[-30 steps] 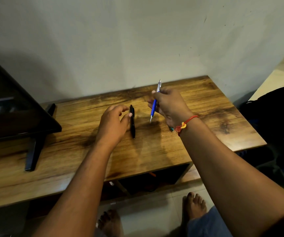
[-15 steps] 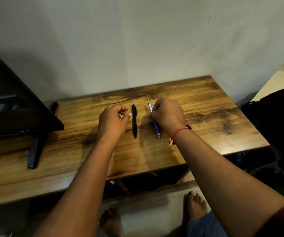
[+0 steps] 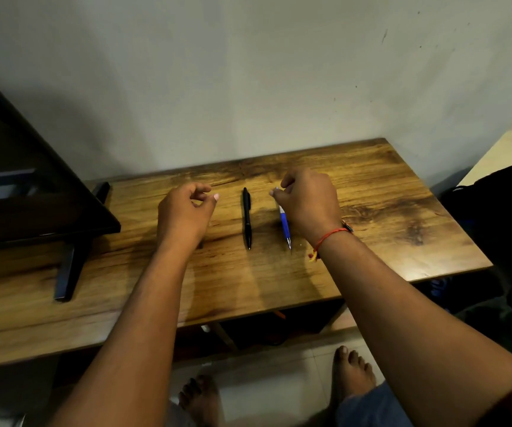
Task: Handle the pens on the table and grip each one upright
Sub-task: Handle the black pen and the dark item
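Observation:
A black pen [image 3: 247, 217] lies flat on the wooden table [image 3: 371, 217], its tip pointing toward me. A blue and white pen [image 3: 284, 224] lies parallel to it on the right. My right hand [image 3: 310, 201], a red thread on its wrist, rests over the blue pen's far end, with the fingertips pinched on that end. The upper part of that pen is hidden under the hand. To the left of the black pen, apart from it, my left hand [image 3: 185, 212] hovers with loosely curled fingers and holds nothing.
A dark screen on a black stand [image 3: 69, 266] fills the table's left side. The wall runs along the table's far edge. A dark bag [image 3: 501, 217] sits past the right edge. My bare feet [image 3: 351, 372] are on the tiled floor below the front edge.
My right hand brought the blue pen down from upright and laid it flat beside the black pen. My left hand slid left, away from the black pen.

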